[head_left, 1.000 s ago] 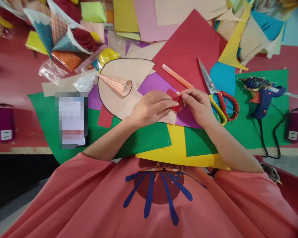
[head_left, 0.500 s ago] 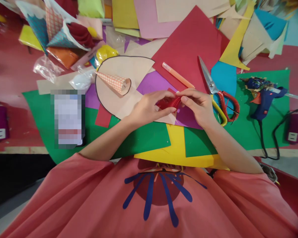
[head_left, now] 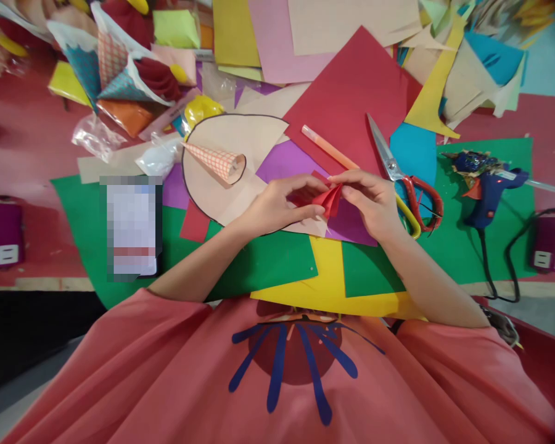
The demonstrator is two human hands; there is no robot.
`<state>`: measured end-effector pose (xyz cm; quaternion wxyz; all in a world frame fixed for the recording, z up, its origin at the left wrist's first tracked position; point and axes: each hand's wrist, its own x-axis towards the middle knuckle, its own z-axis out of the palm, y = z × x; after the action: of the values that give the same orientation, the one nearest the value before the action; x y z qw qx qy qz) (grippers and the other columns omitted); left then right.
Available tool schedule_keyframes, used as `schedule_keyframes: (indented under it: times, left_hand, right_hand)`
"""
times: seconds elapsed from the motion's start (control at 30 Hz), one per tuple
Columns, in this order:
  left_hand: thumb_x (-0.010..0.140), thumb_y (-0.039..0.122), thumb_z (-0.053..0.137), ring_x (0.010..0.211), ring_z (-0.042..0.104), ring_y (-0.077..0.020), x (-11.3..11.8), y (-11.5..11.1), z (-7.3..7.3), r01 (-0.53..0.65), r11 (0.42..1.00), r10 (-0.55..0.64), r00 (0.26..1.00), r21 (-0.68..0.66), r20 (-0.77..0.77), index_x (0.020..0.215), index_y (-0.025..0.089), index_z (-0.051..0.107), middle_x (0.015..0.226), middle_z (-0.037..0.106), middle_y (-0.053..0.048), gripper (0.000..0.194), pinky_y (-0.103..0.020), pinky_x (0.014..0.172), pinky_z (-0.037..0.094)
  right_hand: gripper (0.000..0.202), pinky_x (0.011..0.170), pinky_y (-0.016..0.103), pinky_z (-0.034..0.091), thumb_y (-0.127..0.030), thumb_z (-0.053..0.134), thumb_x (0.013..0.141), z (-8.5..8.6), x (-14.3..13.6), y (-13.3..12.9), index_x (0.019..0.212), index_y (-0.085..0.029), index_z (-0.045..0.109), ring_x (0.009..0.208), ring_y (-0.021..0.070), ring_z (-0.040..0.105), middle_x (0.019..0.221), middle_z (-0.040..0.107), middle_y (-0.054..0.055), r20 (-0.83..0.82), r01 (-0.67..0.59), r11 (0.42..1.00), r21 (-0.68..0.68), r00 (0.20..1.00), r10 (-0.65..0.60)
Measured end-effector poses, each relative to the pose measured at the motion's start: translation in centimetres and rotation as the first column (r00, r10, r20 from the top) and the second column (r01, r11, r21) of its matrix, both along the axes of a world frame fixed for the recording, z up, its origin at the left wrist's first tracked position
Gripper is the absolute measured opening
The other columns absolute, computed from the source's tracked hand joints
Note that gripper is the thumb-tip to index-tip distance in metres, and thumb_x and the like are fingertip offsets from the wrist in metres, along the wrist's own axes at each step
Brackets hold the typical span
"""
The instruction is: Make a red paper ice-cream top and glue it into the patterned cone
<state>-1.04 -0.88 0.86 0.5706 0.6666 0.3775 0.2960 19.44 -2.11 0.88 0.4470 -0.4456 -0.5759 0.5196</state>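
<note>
Between my hands is a small piece of folded red paper (head_left: 329,202), its pleats fanned apart. My left hand (head_left: 282,200) grips its left side, thumb below and fingers above. The fingertips of my right hand (head_left: 372,196) pinch its upper right edge. Beneath lie a beige sheet with a dark curved edge (head_left: 213,197) and a purple sheet (head_left: 351,225). A small checkered paper cone (head_left: 217,161) rests on the beige sheet. Beyond my right hand are an orange marker (head_left: 328,148) and large scissors (head_left: 391,163) with red and yellow handles.
A blue glue gun (head_left: 493,197) with a black cord lies at right on green sheet material (head_left: 522,163). A phone (head_left: 132,228) is at left. Checkered cones (head_left: 115,77), plastic packets and coloured sheets, among them a large red one (head_left: 351,86), cover the far side.
The red pleats, pressed close together before, are now spread open like a fan. My right fingers have shifted slightly along the edge. The whole view has moved a little.
</note>
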Motion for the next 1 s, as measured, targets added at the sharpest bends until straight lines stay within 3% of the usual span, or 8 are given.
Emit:
schedule_keyframes:
  times: [0.2, 0.37, 0.5, 0.8, 1.0]
  left_hand:
    - [0.081, 0.026, 0.058, 0.074, 0.065, -0.0099, 0.13, -0.34, 0.33, -0.022, 0.997, 0.029, 0.994, 0.069, -0.107, 0.094, 0.015, 0.064, 0.083, 0.069, -0.002, 0.018, -0.017, 0.062, 0.050]
    - [0.079, 0.024, 0.052, 0.064, 0.059, -0.0076, 0.31, -0.38, 0.55, -0.027, 0.980, 0.059, 0.986, 0.196, -0.155, 0.083, 0.016, 0.062, 0.074, 0.067, 0.000, 0.013, -0.017, 0.055, 0.045]
    - [0.080, 0.022, 0.052, 0.066, 0.061, -0.0083, 0.19, -0.37, 0.50, -0.023, 0.956, 0.074, 0.984, 0.292, -0.163, 0.083, 0.016, 0.064, 0.077, 0.069, 0.000, 0.013, -0.018, 0.058, 0.048]
    - [0.079, 0.019, 0.054, 0.077, 0.068, -0.0112, -0.06, -0.40, 0.32, -0.082, 0.955, 0.114, 0.989, 0.284, -0.096, 0.090, 0.017, 0.066, 0.088, 0.073, -0.002, 0.016, -0.021, 0.067, 0.054]
    - [0.082, 0.028, 0.062, 0.094, 0.067, -0.0151, -0.06, -0.27, -0.13, -0.088, 0.903, 0.137, 0.987, 0.420, -0.087, 0.089, 0.019, 0.059, 0.099, 0.071, -0.005, 0.012, -0.029, 0.080, 0.055]
  right_hand:
    - [0.015, 0.090, 0.034, 0.056, -0.031, 0.064, 0.087, 0.29, -0.14, -0.33, 0.098, -0.027, 0.073, 0.096, 0.0163, 0.069, 0.100, 0.075, 0.000, 0.051, -0.018, 0.999, 0.047, 0.999, 0.016]
    - [0.013, 0.092, 0.034, 0.054, -0.030, 0.066, 0.086, 0.09, -0.09, -0.24, 0.097, -0.027, 0.072, 0.098, 0.0162, 0.068, 0.100, 0.074, 0.001, 0.054, -0.075, 0.993, 0.096, 0.996, 0.070]
    - [0.009, 0.093, 0.037, 0.053, -0.033, 0.067, 0.085, 0.13, 0.06, 0.05, 0.084, -0.025, 0.072, 0.097, 0.0174, 0.067, 0.097, 0.073, 0.002, 0.116, -0.095, 0.985, 0.145, 0.990, 0.079]
    - [0.008, 0.098, 0.042, 0.052, -0.033, 0.066, 0.086, 0.44, 0.21, -0.16, 0.085, -0.029, 0.073, 0.108, 0.0188, 0.064, 0.110, 0.068, 0.001, 0.181, -0.175, 0.960, 0.218, 0.974, 0.137]
    - [0.010, 0.100, 0.045, 0.051, -0.035, 0.064, 0.087, 0.21, 0.14, -0.18, 0.084, -0.030, 0.072, 0.115, 0.0207, 0.061, 0.117, 0.066, 0.001, 0.253, -0.198, 0.944, 0.264, 0.959, 0.130]
